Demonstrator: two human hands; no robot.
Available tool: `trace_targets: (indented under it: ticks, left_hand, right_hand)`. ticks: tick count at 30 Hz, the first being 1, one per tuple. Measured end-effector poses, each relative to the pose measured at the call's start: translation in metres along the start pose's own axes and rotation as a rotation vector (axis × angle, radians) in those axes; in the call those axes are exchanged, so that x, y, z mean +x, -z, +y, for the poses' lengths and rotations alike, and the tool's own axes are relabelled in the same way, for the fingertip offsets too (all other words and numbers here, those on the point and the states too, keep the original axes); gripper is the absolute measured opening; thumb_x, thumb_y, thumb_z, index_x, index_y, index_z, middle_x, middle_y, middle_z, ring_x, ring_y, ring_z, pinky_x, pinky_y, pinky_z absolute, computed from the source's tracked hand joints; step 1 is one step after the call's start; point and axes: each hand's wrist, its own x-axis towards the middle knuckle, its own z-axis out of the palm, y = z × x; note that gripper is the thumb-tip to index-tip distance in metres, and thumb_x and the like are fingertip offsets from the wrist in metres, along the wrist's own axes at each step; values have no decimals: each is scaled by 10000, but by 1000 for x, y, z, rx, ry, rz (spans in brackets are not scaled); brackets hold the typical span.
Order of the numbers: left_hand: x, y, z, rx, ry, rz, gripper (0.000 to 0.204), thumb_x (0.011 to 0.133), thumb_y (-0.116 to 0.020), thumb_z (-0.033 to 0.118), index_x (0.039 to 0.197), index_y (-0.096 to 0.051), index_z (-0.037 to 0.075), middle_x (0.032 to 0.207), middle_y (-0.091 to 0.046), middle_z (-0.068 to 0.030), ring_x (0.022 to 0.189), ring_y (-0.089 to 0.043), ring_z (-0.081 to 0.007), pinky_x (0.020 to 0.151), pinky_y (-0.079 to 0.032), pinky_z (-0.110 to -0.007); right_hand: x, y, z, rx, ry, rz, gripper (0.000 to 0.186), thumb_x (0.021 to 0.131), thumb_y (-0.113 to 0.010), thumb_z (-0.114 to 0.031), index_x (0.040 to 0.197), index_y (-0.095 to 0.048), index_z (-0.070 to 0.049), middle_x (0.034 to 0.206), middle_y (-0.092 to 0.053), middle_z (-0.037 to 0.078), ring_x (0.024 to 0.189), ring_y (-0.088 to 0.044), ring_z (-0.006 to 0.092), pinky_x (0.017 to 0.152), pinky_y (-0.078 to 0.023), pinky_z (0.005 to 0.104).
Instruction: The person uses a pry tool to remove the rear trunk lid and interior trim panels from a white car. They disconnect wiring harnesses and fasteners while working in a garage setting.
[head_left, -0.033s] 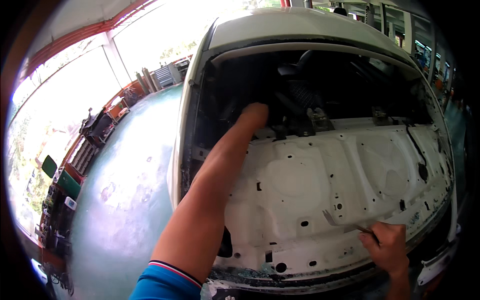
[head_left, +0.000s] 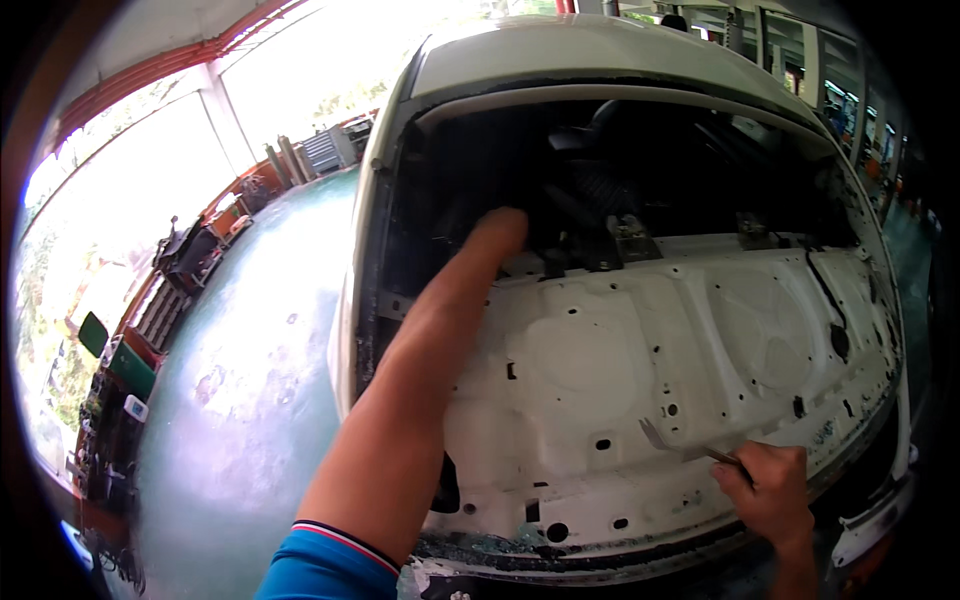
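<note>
the right hand (head_left: 768, 492), lower right of the frame, grips a forked tool (head_left: 718, 455) near one end, seemingly leaving its prongs (head_left: 652, 435) free; the left hand (head_left: 502, 230), upper centre, reaches past the white panel (head_left: 570, 365); i can't tell its grip.

Blue sleeve (head_left: 322, 570) with striped hem (head_left: 350, 541)

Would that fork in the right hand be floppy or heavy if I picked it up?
The fork probably feels stiff: its thin grey shaft and prongs look like metal. It's likely light enough for one hand, since only the right hand grips it. It probably wouldn't roll far, because its prongs spread out.
</note>
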Motion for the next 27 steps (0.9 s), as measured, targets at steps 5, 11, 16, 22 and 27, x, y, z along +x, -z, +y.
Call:
trace_targets:
  ticks: [5,11,16,22,27]
  left_hand:
    - [-20,-1,-6,10,-32,-79,262,868,-630,109,1089,-734,13,1146,-706,-208,1083,-678,-362,892,-558,-458]
    - [-70,62,22,157,-28,-15,272,862,-645,137,1094,-737,29,1127,-713,-199,1074,-684,-348,889,-558,-435]
    - [-154,122,52,190,-274,83,326,879,-628,168,1176,-700,54,1111,-713,-172,1036,-690,-332,856,-556,-442]
    - [-331,140,25,-312,-861,167,340,898,-692,124,1226,-672,37,1056,-720,-152,909,-714,-304,796,-573,-409]
    - [-453,89,-39,-776,-904,-109,430,821,-796,47,1220,-661,-41,1040,-738,-191,833,-749,-260,756,-590,-362]
  right_hand:
    - [-7,5,-10,-26,17,-10,226,784,-787,-211,716,-618,-75,613,-611,98,540,-608,318,502,-441,407]
    - [-18,10,-24,-50,83,-30,221,791,-778,-231,713,-624,-94,635,-624,75,573,-627,297,509,-455,401]
    - [-56,24,-33,0,17,-15,187,775,-792,-221,749,-663,-89,666,-656,69,591,-643,289,522,-473,382]
    - [-150,47,-25,319,-299,55,164,763,-797,-131,862,-723,-23,715,-694,102,611,-675,192,553,-492,304]
    - [-252,25,-4,827,-784,18,180,845,-735,-98,965,-742,35,694,-668,52,586,-605,113,558,-478,258]
